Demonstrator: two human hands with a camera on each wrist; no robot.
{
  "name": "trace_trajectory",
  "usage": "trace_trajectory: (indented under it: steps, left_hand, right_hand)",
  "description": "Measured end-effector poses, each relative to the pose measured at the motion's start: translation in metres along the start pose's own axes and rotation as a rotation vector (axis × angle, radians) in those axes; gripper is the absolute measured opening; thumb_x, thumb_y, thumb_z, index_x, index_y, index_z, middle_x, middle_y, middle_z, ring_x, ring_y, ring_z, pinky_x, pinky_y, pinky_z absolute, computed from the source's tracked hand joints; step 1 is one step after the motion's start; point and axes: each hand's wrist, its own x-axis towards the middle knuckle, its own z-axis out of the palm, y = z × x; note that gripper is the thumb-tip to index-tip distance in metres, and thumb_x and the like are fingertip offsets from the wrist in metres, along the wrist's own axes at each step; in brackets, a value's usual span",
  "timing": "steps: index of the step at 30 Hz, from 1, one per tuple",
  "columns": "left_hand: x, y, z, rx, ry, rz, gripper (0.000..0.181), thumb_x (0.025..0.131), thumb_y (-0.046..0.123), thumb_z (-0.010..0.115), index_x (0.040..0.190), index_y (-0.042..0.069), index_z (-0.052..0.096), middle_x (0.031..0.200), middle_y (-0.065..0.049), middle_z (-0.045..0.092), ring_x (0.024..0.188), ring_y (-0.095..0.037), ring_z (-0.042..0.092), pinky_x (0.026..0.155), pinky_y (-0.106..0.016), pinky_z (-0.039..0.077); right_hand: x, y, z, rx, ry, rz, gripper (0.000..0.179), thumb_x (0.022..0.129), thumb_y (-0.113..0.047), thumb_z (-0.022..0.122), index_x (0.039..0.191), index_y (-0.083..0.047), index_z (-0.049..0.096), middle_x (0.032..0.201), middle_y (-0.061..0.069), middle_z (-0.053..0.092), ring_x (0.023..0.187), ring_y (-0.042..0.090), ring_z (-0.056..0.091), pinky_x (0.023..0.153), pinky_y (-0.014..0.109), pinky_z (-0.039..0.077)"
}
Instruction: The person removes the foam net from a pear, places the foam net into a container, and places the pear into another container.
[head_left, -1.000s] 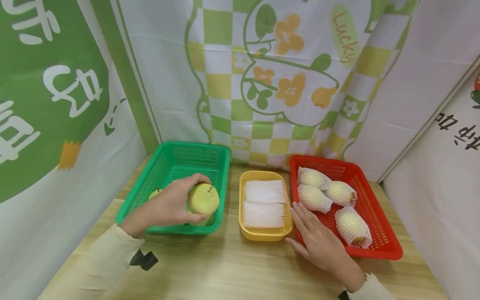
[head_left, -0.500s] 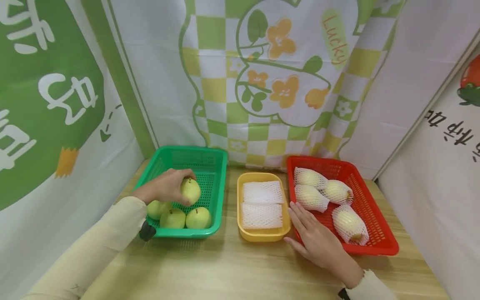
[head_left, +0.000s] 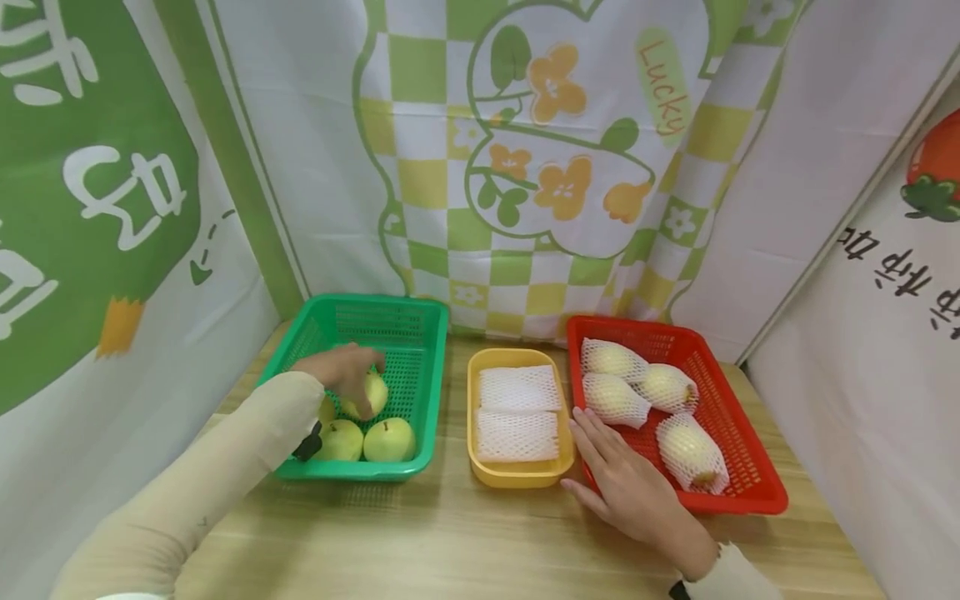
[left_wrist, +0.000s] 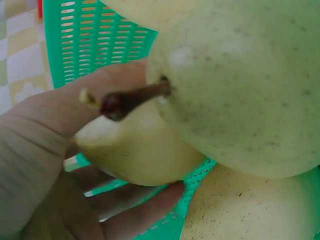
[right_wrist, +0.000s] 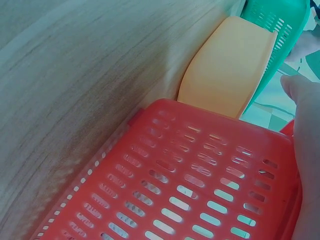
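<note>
My left hand [head_left: 347, 373] reaches down into the green basket [head_left: 437, 375] and holds a yellow-green pear [head_left: 376, 395] between thumb and fingers. The left wrist view shows that pear [left_wrist: 140, 150] with the thumb on one side and the fingertips at its other side. Near it in the basket sit several bare pears [head_left: 390, 440]; a big one with a brown stem [left_wrist: 240, 90] partly covers the view. My right hand [head_left: 633, 487] rests with straight fingers along the near left rim of the red basket [head_left: 753, 446], its thumb apart.
Between the baskets stands a yellow tub [head_left: 517, 475] with two stacks of white foam net sleeves [head_left: 517, 433]. Several pears in foam nets [head_left: 692, 452] lie in the red basket. Behind hangs a checked curtain [head_left: 487, 275]. The wooden table [head_left: 450, 542] runs along the front.
My left hand has carried the pear from over the green basket's front right down and back into it, uncovering the front pears. The right hand stays on the red rim. The head view shifts slightly.
</note>
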Motion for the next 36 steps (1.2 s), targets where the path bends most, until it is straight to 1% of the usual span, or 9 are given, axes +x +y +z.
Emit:
trace_trajectory:
  steps: [4,10,13,16,18,21,26,31,36]
  left_hand:
    - [-0.002,0.0,0.003,0.001,-0.073,-0.048,0.081,0.078,0.033,0.095,0.148,0.014,0.058,0.151,-0.021,0.051,0.137,-0.044,0.051,0.101,-0.064,0.054]
    - [-0.006,0.002,-0.001,-0.025,-0.126,-0.077,0.084,0.08,0.036,0.092,0.152,0.017,0.053,0.156,-0.019,0.051,0.137,-0.045,0.053,0.103,-0.065,0.053]
    - [-0.007,0.001,-0.006,-0.02,-0.169,-0.068,0.088,0.083,0.039,0.089,0.157,0.017,0.048,0.16,-0.02,0.048,0.142,-0.049,0.049,0.106,-0.068,0.049]
    - [-0.011,0.001,-0.013,-0.005,-0.178,-0.015,0.087,0.088,0.041,0.084,0.159,0.012,0.043,0.16,-0.023,0.047,0.147,-0.051,0.044,0.112,-0.07,0.044]
    - [-0.016,0.004,-0.019,0.017,-0.143,0.045,0.083,0.093,0.039,0.08,0.159,0.004,0.042,0.161,-0.026,0.046,0.149,-0.052,0.042,0.115,-0.069,0.043]
    - [-0.026,0.015,-0.026,0.064,-0.039,0.154,0.078,0.1,0.035,0.073,0.157,-0.006,0.041,0.161,-0.03,0.044,0.15,-0.053,0.039,0.119,-0.067,0.04]
    - [-0.056,0.053,-0.024,0.096,0.13,0.284,0.076,0.104,0.034,0.067,0.158,-0.009,0.036,0.165,-0.03,0.038,0.154,-0.051,0.035,0.124,-0.064,0.035]
    - [-0.081,0.084,0.01,0.17,0.266,0.409,0.081,0.102,0.036,0.07,0.161,-0.007,0.034,0.168,-0.024,0.036,0.154,-0.043,0.039,0.123,-0.057,0.041]
    - [-0.087,0.096,0.051,0.225,0.357,0.519,0.09,0.099,0.039,0.073,0.161,-0.009,0.029,0.172,-0.027,0.027,0.157,-0.043,0.034,0.124,-0.055,0.039]
  right_hand:
    - [0.0,0.0,0.0,-0.001,0.001,0.001,0.081,0.098,-0.051,0.071,0.155,0.001,0.048,0.163,0.018,0.049,0.15,0.034,0.049,0.128,0.018,-0.006]
    - [-0.001,0.0,0.0,0.002,-0.024,0.018,0.081,0.098,-0.051,0.071,0.156,0.0,0.047,0.164,0.017,0.047,0.153,0.034,0.046,0.128,0.017,-0.009]
    - [-0.001,0.0,0.0,0.003,-0.033,0.03,0.082,0.097,-0.051,0.071,0.157,0.0,0.047,0.165,0.016,0.047,0.154,0.033,0.045,0.128,0.018,-0.008]
    - [-0.002,-0.001,0.0,0.001,-0.041,0.038,0.082,0.098,-0.052,0.07,0.157,-0.001,0.046,0.165,0.016,0.046,0.154,0.033,0.044,0.128,0.021,-0.003]
    - [-0.003,-0.001,0.0,-0.003,-0.046,0.041,0.082,0.098,-0.052,0.069,0.157,-0.001,0.046,0.165,0.016,0.046,0.154,0.032,0.044,0.128,0.024,0.003]
    - [-0.004,0.0,-0.002,-0.004,-0.05,0.042,0.081,0.099,-0.052,0.069,0.157,-0.001,0.046,0.165,0.016,0.046,0.155,0.032,0.044,0.128,0.024,0.003]
    - [-0.003,0.003,-0.003,0.0,-0.017,0.018,0.081,0.099,-0.052,0.069,0.156,0.001,0.047,0.164,0.018,0.048,0.153,0.035,0.046,0.129,0.019,-0.008]
    - [-0.002,0.004,-0.001,-0.008,0.005,-0.003,0.08,0.102,-0.054,0.064,0.156,0.002,0.046,0.164,0.019,0.047,0.152,0.035,0.047,0.129,0.019,-0.008]
    - [-0.002,0.004,0.001,-0.017,0.001,-0.007,0.082,0.099,-0.052,0.069,0.156,0.002,0.046,0.164,0.019,0.046,0.152,0.035,0.046,0.129,0.02,-0.008]
